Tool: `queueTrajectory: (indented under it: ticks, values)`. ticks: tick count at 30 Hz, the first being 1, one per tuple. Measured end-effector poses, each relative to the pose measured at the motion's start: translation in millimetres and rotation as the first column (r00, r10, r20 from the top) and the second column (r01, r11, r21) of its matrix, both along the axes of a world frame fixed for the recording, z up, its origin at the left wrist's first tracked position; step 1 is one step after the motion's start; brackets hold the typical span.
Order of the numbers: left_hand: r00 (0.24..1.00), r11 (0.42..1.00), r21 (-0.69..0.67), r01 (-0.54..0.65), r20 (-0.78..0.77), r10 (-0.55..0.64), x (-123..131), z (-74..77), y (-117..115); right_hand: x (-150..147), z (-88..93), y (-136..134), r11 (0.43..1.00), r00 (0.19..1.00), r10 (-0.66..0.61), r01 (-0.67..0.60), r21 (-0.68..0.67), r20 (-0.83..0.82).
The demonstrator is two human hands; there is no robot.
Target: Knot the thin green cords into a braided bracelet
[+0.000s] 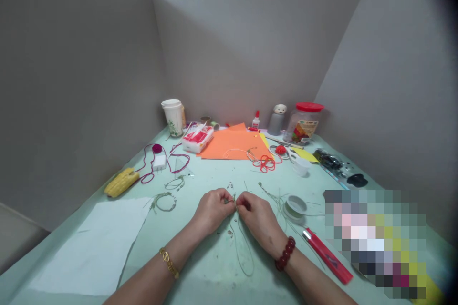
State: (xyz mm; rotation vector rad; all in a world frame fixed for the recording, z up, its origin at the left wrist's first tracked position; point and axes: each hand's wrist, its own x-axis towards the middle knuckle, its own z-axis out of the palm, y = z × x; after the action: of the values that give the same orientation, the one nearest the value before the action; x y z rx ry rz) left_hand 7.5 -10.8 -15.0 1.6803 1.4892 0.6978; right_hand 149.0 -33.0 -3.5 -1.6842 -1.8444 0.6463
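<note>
While a thin green cord [247, 275] is looping toward us over the table [200, 267], we are pinching its upper part between our left hand [214, 209] and right hand [259, 217], fingertips nearly meeting.

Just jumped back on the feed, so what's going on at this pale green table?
A person's bare left hand and right hand meet over the table, fingertips pinching a thin green cord. Part of it hangs in a long loop below the fingers. Beside the right hand sit a round, pale spool and a long red object with a silver end, neither being held.
</note>
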Motion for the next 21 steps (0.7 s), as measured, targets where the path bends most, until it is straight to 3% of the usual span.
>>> queueTrajectory:
  ticks: [7, 14, 21]
  values:
    - [0.994, 0.999, 0.047, -0.014, -0.108, 0.019, 1, 10.8, -5, 0, -2.3, 1, 0.999, 0.999, -0.033, 0.033, -0.004, 0.01]
    - [0.974, 0.992, 0.119, -0.035, -0.22, 0.061, 4, 12.0, -8, 0, -3.8, 1, 1.0, 1.0, -0.022, 0.022, -0.019, -0.001]
    - [0.989, 0.997, 0.075, 0.017, -0.151, -0.006, 0, 11.0, -7, 0, -2.1, 1, 0.999, 1.0, -0.018, 0.018, -0.04, -0.014]
